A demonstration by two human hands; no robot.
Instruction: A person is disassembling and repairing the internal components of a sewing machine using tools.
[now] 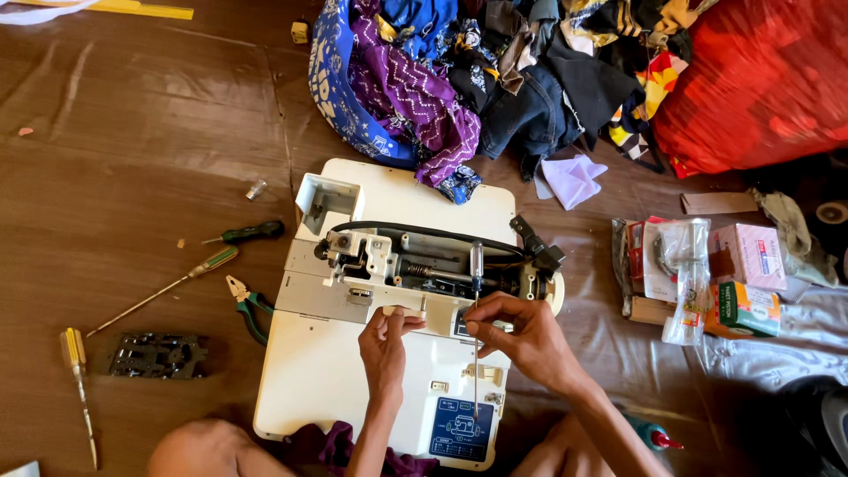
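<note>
- clear bag is holding small packets beside the boxes.
- right hand is pinching the screwdriver upright over the sewing machine.
- left hand grip is pressing together on a small pin just beside it.

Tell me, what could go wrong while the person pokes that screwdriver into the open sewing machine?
The screwdriver in the right hand might slip and jab the left hand, which rests close by on the sewing machine. Its tip could also nick the black belt or the small spring in the open works. The loose pliers and screwdrivers lie near the person's knee and could possibly poke it.
</note>
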